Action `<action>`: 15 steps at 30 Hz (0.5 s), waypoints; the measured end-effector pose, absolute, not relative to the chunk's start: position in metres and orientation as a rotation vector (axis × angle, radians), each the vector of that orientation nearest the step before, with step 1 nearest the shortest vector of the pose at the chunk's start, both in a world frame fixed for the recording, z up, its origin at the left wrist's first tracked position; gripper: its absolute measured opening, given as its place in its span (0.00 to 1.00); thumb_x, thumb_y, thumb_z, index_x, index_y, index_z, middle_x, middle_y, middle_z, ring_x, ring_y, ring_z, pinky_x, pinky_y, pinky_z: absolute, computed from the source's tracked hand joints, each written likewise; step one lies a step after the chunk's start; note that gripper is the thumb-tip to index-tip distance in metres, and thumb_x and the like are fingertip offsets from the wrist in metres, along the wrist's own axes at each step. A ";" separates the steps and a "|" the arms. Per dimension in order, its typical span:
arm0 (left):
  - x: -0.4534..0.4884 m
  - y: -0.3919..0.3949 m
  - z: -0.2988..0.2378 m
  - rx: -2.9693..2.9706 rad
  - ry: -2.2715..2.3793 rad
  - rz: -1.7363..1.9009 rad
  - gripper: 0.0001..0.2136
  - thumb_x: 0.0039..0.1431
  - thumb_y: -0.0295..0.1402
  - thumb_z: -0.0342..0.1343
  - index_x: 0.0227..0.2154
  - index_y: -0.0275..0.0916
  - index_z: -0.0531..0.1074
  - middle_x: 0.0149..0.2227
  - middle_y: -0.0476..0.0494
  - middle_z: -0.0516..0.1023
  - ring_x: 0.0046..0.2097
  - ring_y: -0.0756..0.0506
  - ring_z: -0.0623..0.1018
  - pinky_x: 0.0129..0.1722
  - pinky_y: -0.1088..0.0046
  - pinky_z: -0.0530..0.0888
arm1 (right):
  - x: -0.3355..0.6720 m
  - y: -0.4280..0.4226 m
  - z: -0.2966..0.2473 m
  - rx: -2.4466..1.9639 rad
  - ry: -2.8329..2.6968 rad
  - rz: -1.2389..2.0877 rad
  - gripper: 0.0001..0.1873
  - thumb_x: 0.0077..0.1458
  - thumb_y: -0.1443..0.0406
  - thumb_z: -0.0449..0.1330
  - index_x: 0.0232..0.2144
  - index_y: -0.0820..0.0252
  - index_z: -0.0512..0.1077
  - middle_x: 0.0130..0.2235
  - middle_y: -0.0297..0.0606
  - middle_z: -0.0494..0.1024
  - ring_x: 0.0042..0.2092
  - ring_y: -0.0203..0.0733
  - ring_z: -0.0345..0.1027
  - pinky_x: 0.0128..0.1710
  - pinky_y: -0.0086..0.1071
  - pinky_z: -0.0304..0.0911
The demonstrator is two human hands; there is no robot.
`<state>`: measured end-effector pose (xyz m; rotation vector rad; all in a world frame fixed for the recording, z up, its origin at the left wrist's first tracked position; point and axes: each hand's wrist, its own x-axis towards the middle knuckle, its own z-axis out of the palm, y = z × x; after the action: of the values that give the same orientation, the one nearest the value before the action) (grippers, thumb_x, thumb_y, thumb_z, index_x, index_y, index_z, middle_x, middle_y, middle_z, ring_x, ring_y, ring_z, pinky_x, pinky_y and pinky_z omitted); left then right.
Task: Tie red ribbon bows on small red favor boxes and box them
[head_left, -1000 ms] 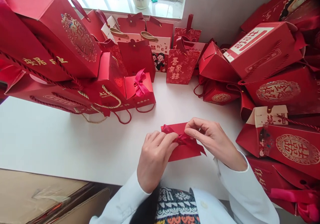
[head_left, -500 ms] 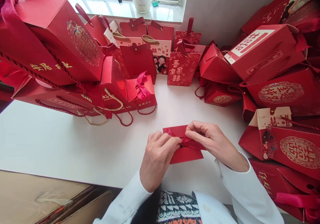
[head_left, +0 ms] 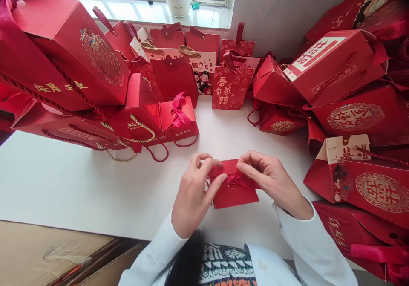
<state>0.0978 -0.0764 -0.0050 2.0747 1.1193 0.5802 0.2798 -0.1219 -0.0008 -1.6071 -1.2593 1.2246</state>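
A small red gift bag (head_left: 234,194) lies flat on the white table (head_left: 79,183) right in front of me. A dark red ribbon (head_left: 234,179) crosses its upper part and is knotted near the middle. My left hand (head_left: 194,192) pinches the ribbon's left loop at the bag's left corner. My right hand (head_left: 271,179) pinches the ribbon just right of the knot, fingers curled over the bag's top edge.
Many red gift bags and boxes ring the table: a stack at left (head_left: 64,64), a row along the back wall (head_left: 198,64), a heap at right (head_left: 351,107). A small red box with a pink bow (head_left: 179,115) stands close behind. Cardboard (head_left: 47,252) lies below the table's front edge.
My left hand has lifted and pulled the ribbon's left loop toward the bag's left corner. The ribbon's loops have drawn in tighter to the knot. My right hand has barely moved.
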 end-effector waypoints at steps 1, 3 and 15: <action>0.095 -0.073 -0.003 2.074 1.075 0.547 0.03 0.61 0.30 0.52 0.36 0.40 0.70 0.40 0.46 0.66 0.32 0.52 0.70 0.34 0.75 0.71 | 0.280 -0.122 -0.002 -1.599 -1.239 1.208 0.12 0.60 0.58 0.54 0.28 0.59 0.67 0.26 0.30 0.64 0.27 0.33 0.53 0.25 0.28 0.51; 0.089 -0.066 0.000 2.092 0.983 0.494 0.04 0.58 0.27 0.54 0.36 0.40 0.69 0.40 0.47 0.67 0.32 0.52 0.69 0.35 0.75 0.71 | 0.279 -0.121 -0.003 -1.581 -1.196 1.190 0.11 0.59 0.57 0.55 0.30 0.59 0.68 0.27 0.31 0.65 0.27 0.33 0.55 0.25 0.27 0.53; 0.105 -0.068 -0.007 2.206 0.939 0.667 0.10 0.59 0.18 0.45 0.35 0.39 0.65 0.36 0.50 0.69 0.33 0.53 0.69 0.34 0.79 0.67 | 0.277 -0.129 0.002 -1.649 -1.333 1.105 0.10 0.56 0.62 0.58 0.41 0.56 0.69 0.32 0.32 0.73 0.30 0.35 0.64 0.30 0.28 0.59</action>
<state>0.1051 -0.0680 -0.0070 2.2059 0.9386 0.6670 0.2770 -0.1286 0.0024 -1.6490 -1.3333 1.1045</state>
